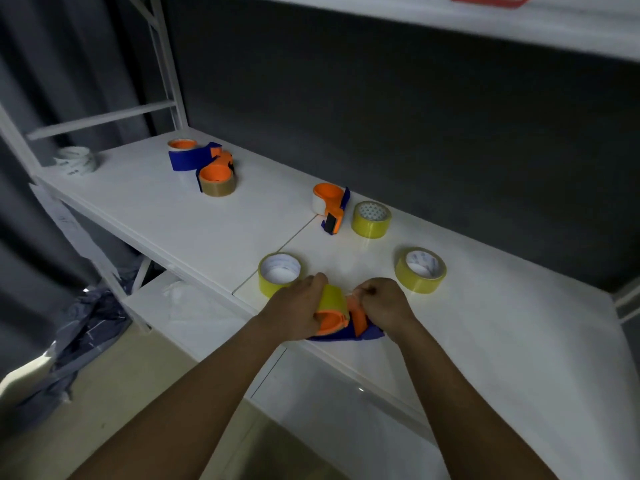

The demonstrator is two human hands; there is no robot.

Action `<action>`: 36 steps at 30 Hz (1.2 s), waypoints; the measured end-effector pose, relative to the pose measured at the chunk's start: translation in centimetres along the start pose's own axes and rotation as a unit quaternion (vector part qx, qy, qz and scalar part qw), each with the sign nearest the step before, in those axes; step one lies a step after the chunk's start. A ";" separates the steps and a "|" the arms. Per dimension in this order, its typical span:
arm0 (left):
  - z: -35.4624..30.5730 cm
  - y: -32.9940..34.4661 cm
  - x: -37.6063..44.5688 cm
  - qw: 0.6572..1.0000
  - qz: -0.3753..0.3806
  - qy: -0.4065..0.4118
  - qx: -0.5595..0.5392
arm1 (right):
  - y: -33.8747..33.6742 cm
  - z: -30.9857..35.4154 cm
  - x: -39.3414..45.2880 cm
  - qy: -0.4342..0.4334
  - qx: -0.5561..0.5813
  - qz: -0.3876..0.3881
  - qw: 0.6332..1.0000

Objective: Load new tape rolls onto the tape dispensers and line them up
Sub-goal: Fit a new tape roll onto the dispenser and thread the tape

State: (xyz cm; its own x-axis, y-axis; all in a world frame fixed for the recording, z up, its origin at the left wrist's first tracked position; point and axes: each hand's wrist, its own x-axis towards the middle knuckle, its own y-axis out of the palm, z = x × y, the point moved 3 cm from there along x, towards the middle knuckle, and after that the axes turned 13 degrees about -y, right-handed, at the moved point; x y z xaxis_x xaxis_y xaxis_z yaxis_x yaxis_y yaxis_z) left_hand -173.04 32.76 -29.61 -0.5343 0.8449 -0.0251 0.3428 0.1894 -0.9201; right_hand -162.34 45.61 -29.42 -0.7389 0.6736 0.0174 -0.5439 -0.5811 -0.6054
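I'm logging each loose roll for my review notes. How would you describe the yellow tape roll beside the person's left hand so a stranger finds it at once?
On the white shelf top, look at the near edge where both hands work. Just left of the left hand lies a yellow tape roll with a white core, flat and loose. Unlike the other two yellow rolls farther right, it nearly touches that hand.

Left hand [300,308] grips a yellow roll [333,299] on an orange-and-blue dispenser [346,327] at the desk [485,323] edge; right hand [388,303] pinches at its orange front. Three loose yellow rolls lie near, three loaded dispensers farther back.
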 end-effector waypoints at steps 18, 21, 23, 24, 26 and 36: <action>1.4 -0.1 -0.6 0.988 0.103 -0.011 -0.116 | -2.5 -2.5 -0.2 0.116 0.197 0.087 0.970; 1.4 -0.3 -0.4 0.986 0.111 -0.007 -0.124 | -2.4 -2.8 -0.5 0.119 0.170 0.098 0.973; 1.5 -0.3 -0.2 0.984 0.125 -0.026 -0.122 | -2.4 -2.9 -0.7 0.132 0.150 0.101 0.975; 1.4 -0.4 -0.1 0.984 0.126 -0.040 -0.117 | -2.3 -3.0 -0.7 0.137 0.149 0.103 0.974; 1.3 -0.5 0.3 0.984 0.116 -0.079 -0.112 | -2.3 -2.9 -0.9 0.146 0.160 0.105 0.970; 0.2 -0.7 2.9 0.967 0.198 -0.121 -0.101 | -1.7 -2.9 -1.4 0.084 0.224 0.015 0.971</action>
State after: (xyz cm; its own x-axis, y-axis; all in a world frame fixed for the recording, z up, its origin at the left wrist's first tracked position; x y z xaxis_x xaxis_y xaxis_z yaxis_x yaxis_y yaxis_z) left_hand -175.02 34.94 -29.12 -0.4864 0.7341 -0.4739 0.6884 -0.0120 -0.7253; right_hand -159.28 46.98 -30.71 -0.7026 0.6961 -0.1479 -0.6689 -0.7169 -0.1966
